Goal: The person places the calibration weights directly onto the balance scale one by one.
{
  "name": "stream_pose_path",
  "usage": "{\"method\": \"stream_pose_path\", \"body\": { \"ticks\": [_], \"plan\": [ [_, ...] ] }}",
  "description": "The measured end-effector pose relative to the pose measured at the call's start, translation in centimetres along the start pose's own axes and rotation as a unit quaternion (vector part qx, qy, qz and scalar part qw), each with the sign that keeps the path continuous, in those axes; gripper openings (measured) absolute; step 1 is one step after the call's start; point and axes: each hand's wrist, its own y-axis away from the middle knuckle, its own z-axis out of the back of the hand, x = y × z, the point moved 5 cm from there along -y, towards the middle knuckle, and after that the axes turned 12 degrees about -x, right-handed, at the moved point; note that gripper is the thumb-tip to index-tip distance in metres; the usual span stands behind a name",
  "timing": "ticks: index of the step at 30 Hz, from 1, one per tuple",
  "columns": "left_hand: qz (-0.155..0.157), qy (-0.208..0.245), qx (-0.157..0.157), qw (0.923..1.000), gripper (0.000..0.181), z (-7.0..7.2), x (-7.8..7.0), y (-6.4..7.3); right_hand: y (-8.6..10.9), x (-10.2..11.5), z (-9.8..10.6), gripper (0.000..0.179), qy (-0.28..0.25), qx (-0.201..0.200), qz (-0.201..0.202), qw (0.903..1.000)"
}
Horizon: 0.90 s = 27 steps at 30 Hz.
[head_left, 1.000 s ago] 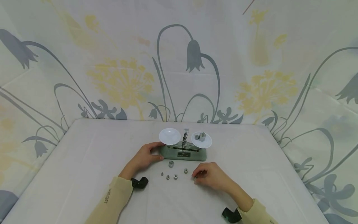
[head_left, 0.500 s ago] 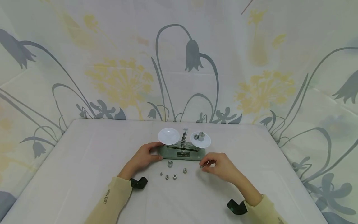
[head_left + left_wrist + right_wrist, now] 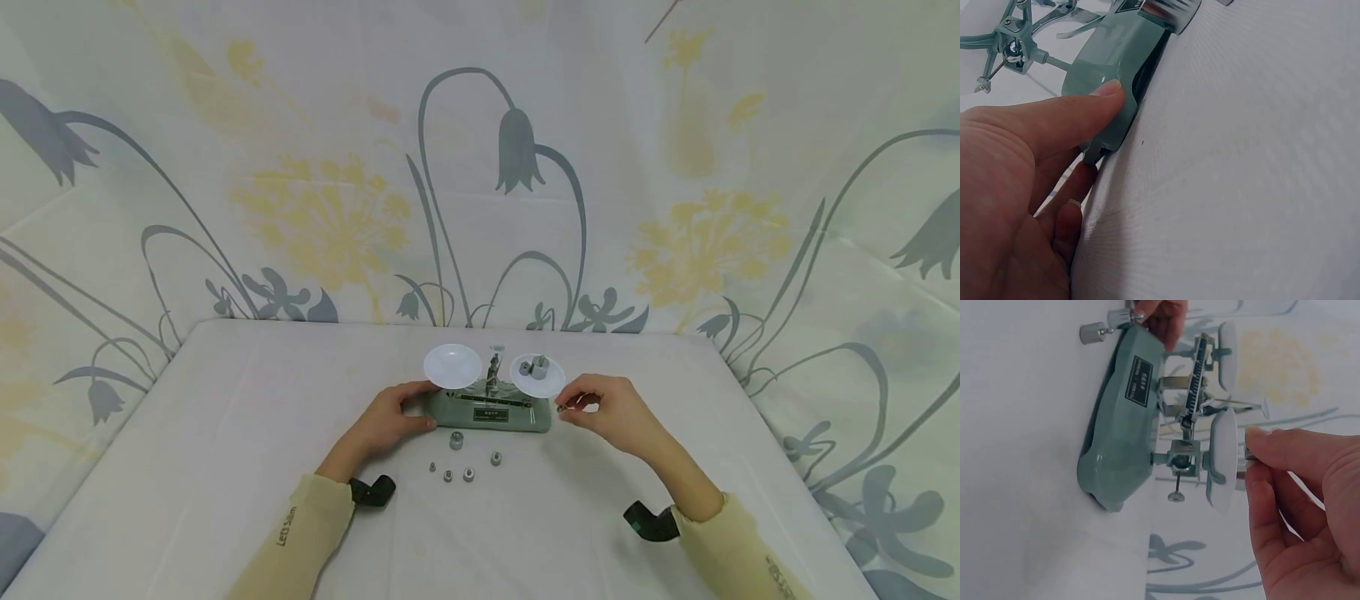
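A green balance scale [image 3: 517, 417] with two white pans stands on the table. My left hand [image 3: 386, 421] grips the left end of its base; in the left wrist view the thumb [image 3: 1109, 94] lies on the front face and other fingers go round the end. My right hand [image 3: 611, 412] pinches a small metal weight [image 3: 562, 408] between thumb and fingertips, just off the scale's right end. In the right wrist view the fingers mostly hide that weight, close to the right pan [image 3: 1227, 469]. Two metal weights, a larger [image 3: 540, 367] and a smaller [image 3: 526, 368], sit on that pan.
The left pan [image 3: 453, 365] holds nothing. In front of the base several metal weights of differing size stand on the white cloth, the largest [image 3: 457, 440] nearest the scale and the smallest [image 3: 432, 467] at the left. A flower-patterned curtain [image 3: 360, 167] hangs behind the table.
My right hand has lifted the small weight from the table in front and carried it right and away from me, up beside the right pan. The left hand keeps its place on the scale.
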Motion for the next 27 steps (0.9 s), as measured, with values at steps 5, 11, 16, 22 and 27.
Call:
{"method": "stream_pose_path", "body": {
  "ticks": [5, 11, 16, 22, 27],
  "plan": [
    [-0.001, 0.004, 0.001, 1.0000, 0.057, 0.0, 0.0, 0.0, -1.0, -0.4, 0.6, 0.015, 0.017, -0.010, -0.013, 0.9997],
    [-0.004, 0.007, 0.002, 1.0000, 0.056, 0.0, 0.0, 0.0, -2.3, -1.0, 0.8, 0.014, 0.026, -0.020, -0.029, 0.9990],
    [-0.002, 0.005, 0.004, 1.0000, 0.056, -0.1, 0.1, 0.0, -3.1, -1.7, 0.7, 0.013, 0.024, -0.023, -0.034, 0.9989],
    [-0.003, 0.004, 0.005, 1.0000, 0.056, 0.0, 0.1, -0.1, -3.9, -2.4, 0.5, 0.013, 0.032, -0.018, -0.037, 0.9986],
    [-0.003, 0.001, 0.003, 1.0000, 0.056, 0.0, 0.1, 0.0, -4.5, -2.6, 0.1, 0.012, 0.040, -0.012, -0.038, 0.9984]
  ]
}}
